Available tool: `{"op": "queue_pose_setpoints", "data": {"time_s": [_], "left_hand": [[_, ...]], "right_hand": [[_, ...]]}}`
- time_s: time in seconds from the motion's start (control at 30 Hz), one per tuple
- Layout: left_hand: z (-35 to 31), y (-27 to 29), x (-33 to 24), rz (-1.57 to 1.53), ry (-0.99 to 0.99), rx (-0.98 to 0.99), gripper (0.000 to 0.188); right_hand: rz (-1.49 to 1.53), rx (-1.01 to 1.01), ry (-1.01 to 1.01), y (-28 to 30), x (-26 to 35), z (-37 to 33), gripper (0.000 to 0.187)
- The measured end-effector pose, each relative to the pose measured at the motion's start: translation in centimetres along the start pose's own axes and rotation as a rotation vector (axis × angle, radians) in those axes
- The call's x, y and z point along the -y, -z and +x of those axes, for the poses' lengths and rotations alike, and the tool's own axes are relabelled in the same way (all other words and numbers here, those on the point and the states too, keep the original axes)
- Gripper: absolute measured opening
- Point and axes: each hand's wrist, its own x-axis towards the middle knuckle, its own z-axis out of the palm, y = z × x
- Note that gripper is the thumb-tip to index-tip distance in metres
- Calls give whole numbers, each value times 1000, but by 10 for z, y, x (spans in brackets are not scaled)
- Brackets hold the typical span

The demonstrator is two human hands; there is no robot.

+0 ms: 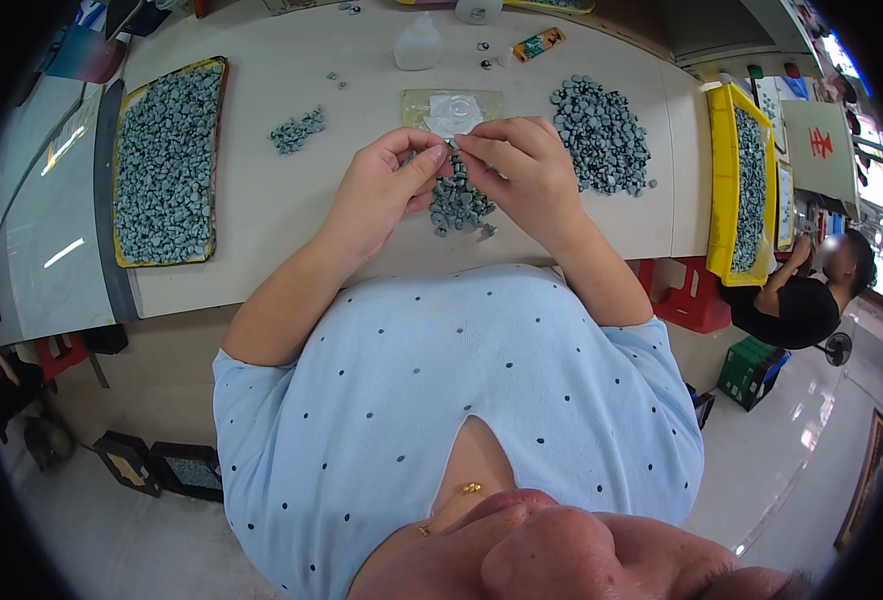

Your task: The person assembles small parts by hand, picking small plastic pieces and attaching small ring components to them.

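Nearest the lens, a light blue dotted shirt (pixel 442 400) fills the lower centre of the frame, both forearms rising from it to the table (pixel 262 200). Left hand (pixel 377 190) and right hand (pixel 527 165) meet at upper centre, thumbs and forefingers pinched together on a small grey part (pixel 452 150); both are closed in a fine grip on it. The part is held just above a heap of like grey parts (pixel 459 203) on the table. It is too small to tell its long axis or which way it points.

Judgement: the work is best done low over the heap, with fingertip pressure only, so a dropped piece falls back among its kind.

Also noted: a second heap (pixel 602 135) at upper right, a small cluster (pixel 297 130) at upper left, a yellow-rimmed tray of parts (pixel 167 160) at left, another yellow tray (pixel 745 190) at right, a clear bag (pixel 452 108) and a white bottle (pixel 419 45) beyond the hands. Another person (pixel 802 295) sits at far right.
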Motion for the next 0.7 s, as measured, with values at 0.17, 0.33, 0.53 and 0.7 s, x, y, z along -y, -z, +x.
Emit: {"op": "queue_pose_setpoints", "data": {"time_s": [0.17, 0.33, 0.53, 0.7], "left_hand": [[0, 2, 2, -24, 5, 9, 14], [0, 2, 1, -14, 18, 5, 14], [0, 2, 1, -8, 20, -2, 14], [0, 2, 0, -1, 35, -4, 13]], "right_hand": [[9, 20, 1, 1, 3, 2, 25], [8, 13, 2, -2, 2, 0, 26], [13, 4, 0, -3, 2, 0, 26], [27, 6, -8, -4, 2, 0, 25]]}}
